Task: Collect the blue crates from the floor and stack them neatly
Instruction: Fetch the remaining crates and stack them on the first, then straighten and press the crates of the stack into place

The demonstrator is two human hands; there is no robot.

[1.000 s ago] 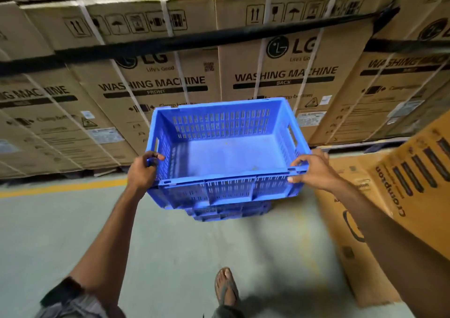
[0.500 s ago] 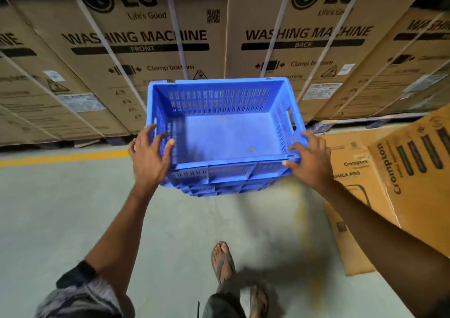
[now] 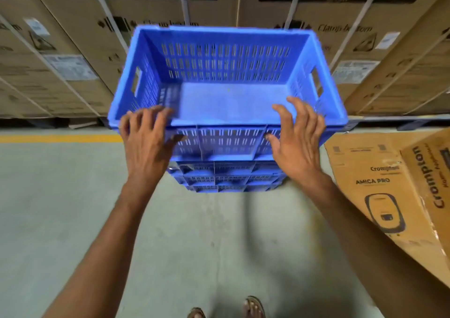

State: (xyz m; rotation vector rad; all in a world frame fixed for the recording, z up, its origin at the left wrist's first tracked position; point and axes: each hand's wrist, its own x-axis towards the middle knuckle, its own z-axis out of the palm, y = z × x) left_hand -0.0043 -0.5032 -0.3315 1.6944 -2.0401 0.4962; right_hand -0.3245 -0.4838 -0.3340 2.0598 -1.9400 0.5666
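Both hands spread at the top crate's near rim.

Left hand (image 3: 146, 144) and right hand (image 3: 295, 142) have fingers splayed and grip nothing; whether they touch the rim is unclear. Crate (image 3: 229, 74) sits atop a stack (image 3: 226, 179) of blue crates on the floor (image 3: 60, 208), before cardboard boxes (image 3: 73, 37).

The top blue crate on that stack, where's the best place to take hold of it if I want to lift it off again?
Take the top blue crate by the cut-out handle slots in its two short end walls, left slot and right slot, one hand from each side. It sits level and wide, so an end grip should keep it balanced.
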